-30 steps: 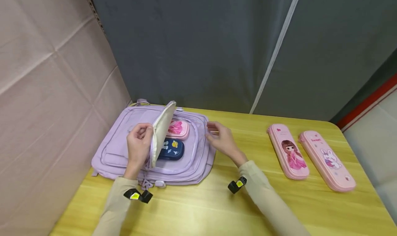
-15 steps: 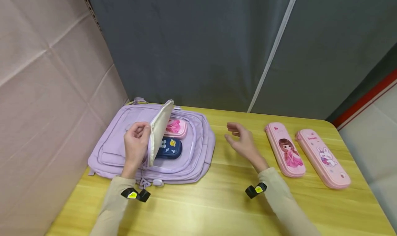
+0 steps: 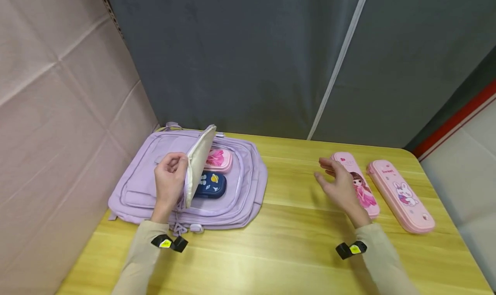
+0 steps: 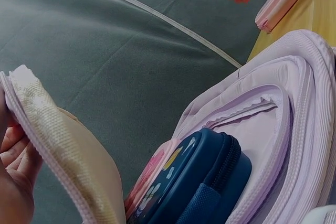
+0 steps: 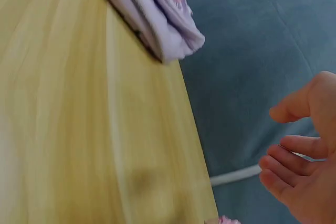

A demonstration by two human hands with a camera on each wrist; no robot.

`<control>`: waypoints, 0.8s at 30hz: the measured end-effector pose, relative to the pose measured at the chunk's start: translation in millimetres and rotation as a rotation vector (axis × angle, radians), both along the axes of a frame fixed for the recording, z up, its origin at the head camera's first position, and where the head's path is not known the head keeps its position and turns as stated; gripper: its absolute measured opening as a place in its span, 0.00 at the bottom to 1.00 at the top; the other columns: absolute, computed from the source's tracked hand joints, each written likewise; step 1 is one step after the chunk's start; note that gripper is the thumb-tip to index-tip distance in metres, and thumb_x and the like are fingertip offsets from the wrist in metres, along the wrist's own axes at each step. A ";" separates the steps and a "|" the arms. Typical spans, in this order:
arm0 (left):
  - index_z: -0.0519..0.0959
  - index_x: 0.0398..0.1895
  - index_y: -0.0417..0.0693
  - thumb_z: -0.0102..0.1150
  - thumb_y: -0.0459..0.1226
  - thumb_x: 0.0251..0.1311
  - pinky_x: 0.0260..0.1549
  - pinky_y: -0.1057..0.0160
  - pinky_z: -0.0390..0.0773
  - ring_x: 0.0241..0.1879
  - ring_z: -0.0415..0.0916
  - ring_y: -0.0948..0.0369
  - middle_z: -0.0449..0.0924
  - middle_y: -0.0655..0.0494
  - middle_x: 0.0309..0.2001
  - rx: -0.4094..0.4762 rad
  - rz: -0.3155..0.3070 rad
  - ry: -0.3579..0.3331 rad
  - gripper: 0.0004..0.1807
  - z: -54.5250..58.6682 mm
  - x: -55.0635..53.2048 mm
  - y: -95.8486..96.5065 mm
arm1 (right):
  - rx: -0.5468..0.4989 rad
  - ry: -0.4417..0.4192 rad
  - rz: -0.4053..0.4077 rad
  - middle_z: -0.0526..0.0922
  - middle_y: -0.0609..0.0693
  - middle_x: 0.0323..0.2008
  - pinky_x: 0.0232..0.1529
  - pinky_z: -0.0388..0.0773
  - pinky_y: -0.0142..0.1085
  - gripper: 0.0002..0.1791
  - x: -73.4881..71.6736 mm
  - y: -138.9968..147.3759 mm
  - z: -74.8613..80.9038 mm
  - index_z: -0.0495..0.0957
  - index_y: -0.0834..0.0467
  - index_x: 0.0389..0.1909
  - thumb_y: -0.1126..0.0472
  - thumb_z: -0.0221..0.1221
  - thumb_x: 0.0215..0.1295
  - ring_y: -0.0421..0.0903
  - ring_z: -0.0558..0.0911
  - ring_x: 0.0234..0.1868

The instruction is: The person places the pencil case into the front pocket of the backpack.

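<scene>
A lilac backpack (image 3: 143, 174) lies flat on the table at the left, its front pocket unzipped. My left hand (image 3: 169, 178) pinches the edge of the raised pocket flap (image 3: 199, 166), whose cream lining faces right. Inside the pocket sit a navy pencil case (image 3: 214, 185) with space pictures and, behind it, a pink pencil case (image 3: 220, 160); the flap partly hides both. My right hand (image 3: 341, 187) holds nothing, fingers loosely bent, and overlaps the left edge of a pink pencil case with a doll picture (image 3: 364, 194) in the head view.
A second pink pencil case (image 3: 401, 196), with a rabbit picture, lies at the far right of the wooden table (image 3: 286, 247). A grey curtain (image 3: 240, 62) hangs along the back edge, and a pale cloth wall (image 3: 69, 140) rises at the left.
My right hand has moved right, from the backpack's edge across the table to the doll pencil case. The left hand keeps holding the flap up.
</scene>
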State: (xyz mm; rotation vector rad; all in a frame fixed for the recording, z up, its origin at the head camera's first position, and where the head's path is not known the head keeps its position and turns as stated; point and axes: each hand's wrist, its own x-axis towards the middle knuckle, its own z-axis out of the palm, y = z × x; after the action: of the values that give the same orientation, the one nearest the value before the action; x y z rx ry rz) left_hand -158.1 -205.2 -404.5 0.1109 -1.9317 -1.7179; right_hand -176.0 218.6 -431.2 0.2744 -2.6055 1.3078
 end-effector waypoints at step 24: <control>0.80 0.40 0.29 0.57 0.29 0.67 0.30 0.78 0.80 0.28 0.81 0.75 0.83 0.74 0.27 -0.008 0.006 -0.022 0.07 1.8 2.3 1.3 | 0.225 -0.129 -0.265 0.67 0.75 0.60 0.62 0.63 0.65 0.37 31.3 60.7 -19.3 0.62 0.73 0.67 0.59 0.65 0.63 0.70 0.67 0.61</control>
State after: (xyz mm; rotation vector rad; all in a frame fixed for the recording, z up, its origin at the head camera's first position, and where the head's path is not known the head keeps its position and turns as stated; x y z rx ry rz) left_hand -155.8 -204.0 -402.7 0.1329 -1.9518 -1.7116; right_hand -144.7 279.3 -450.5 -0.1230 -2.7803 0.9767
